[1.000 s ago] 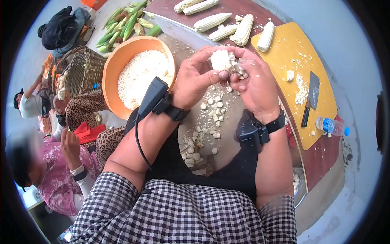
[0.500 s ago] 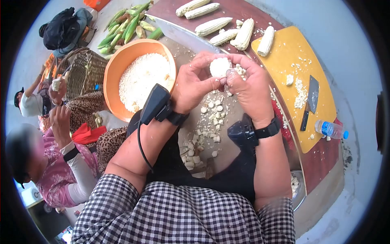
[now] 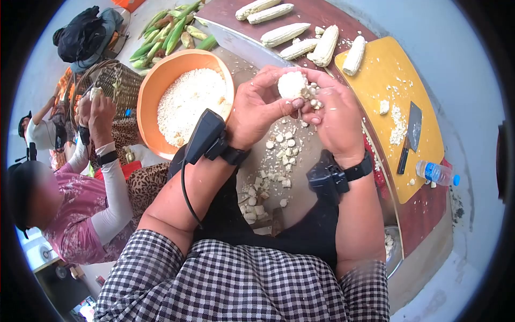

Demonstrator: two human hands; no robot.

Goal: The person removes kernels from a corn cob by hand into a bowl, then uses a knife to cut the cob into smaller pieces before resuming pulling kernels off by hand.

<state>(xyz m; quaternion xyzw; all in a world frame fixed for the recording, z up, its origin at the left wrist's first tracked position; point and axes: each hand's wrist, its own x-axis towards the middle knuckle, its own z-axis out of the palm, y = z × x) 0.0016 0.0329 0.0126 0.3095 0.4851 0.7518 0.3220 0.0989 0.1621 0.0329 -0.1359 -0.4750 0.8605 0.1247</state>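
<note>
A chunk of white corn [image 3: 292, 85] is between my two hands near the table's front edge. My left hand [image 3: 257, 107] is wrapped round its left side, with the thumb below it. On the right, my right hand [image 3: 338, 110] curls against the chunk, and loose kernels [image 3: 313, 96] lie at its fingers. An orange basin [image 3: 144, 107] of white kernels [image 3: 188, 102] stands left of my left hand. Cut cob pieces [image 3: 284, 153] are scattered on the floor below my hands.
Whole cobs [image 3: 284, 34] lie on the red table [image 3: 228, 12]. A yellow board [image 3: 424, 96] holds a cleaver [image 3: 413, 129], beside a water bottle [image 3: 434, 173]. A co-worker [image 3: 80, 204] sits at left by a wicker basket [image 3: 124, 80]; green husks [image 3: 174, 33] lie behind.
My right hand has turned and its fingers have shifted, showing more loose kernels beside the chunk. The co-worker has leaned forward, with both hands raised together near the basket.
</note>
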